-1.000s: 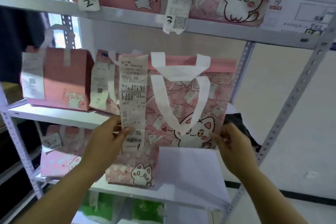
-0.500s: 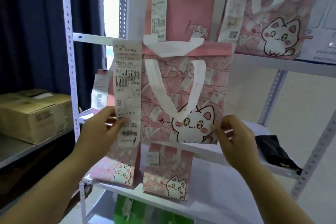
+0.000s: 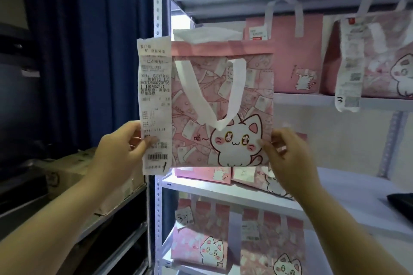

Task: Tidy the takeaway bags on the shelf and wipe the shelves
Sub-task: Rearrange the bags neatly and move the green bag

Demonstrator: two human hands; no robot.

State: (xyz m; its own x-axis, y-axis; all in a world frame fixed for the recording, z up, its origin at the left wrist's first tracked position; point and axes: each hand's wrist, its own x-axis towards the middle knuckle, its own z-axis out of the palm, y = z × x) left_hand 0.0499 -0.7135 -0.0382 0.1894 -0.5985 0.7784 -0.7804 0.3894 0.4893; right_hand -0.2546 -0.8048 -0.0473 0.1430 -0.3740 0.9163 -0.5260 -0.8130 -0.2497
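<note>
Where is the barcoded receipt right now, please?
Head view, left of centre: the receipt runs down the left edge of the held cat bag, pinched by the left hand.

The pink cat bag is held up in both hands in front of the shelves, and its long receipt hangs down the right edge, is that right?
Not quite: the head view shows the receipt down the left edge of the pink cat bag, pinched by the left hand. The right hand grips the other edge.
</note>
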